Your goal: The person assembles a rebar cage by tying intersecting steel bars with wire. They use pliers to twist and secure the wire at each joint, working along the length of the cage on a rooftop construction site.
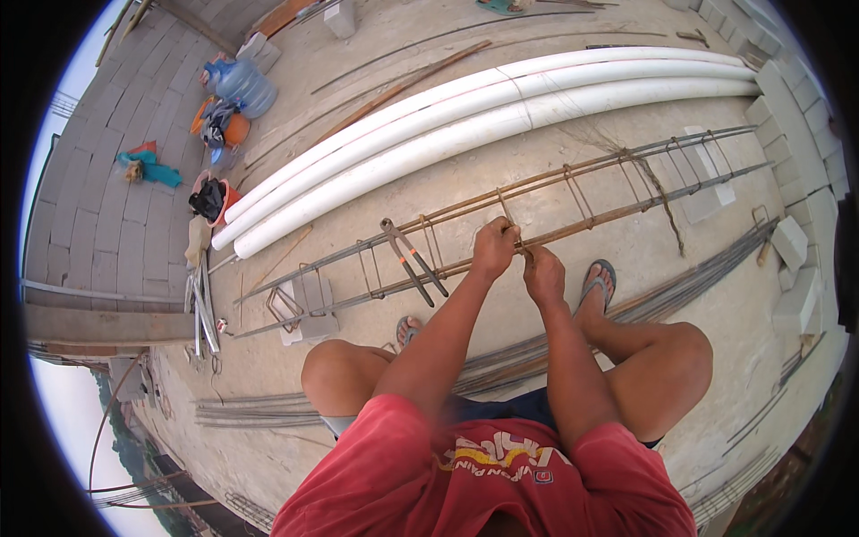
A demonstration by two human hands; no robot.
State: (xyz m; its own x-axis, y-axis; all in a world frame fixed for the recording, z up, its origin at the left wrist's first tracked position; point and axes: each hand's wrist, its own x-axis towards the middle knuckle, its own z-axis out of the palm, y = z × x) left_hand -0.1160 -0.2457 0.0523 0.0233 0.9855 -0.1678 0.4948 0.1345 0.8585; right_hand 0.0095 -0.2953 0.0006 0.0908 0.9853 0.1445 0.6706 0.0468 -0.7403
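Observation:
A long rebar cage (568, 234), made of steel bars with square stirrups around them, lies across the floor in front of me. At its near bars my left hand (495, 251) is closed in a pinch, right beside a stirrup (506, 206). Close against it, slightly lower and to the right, my right hand (543, 276) is pinched too. What lies between the fingertips is too small to make out. To the left of my hands, a pair of pincers (413, 261) with black and orange handles rests across the cage bars.
Three long white pipes (376, 179) lie beyond the cage. Loose rebar (501, 365) runs under my legs. Pale blocks (309, 309) support the cage's ends. Block walls (107, 197) border both sides. A blue water jug (246, 87) and buckets (215, 199) stand far left.

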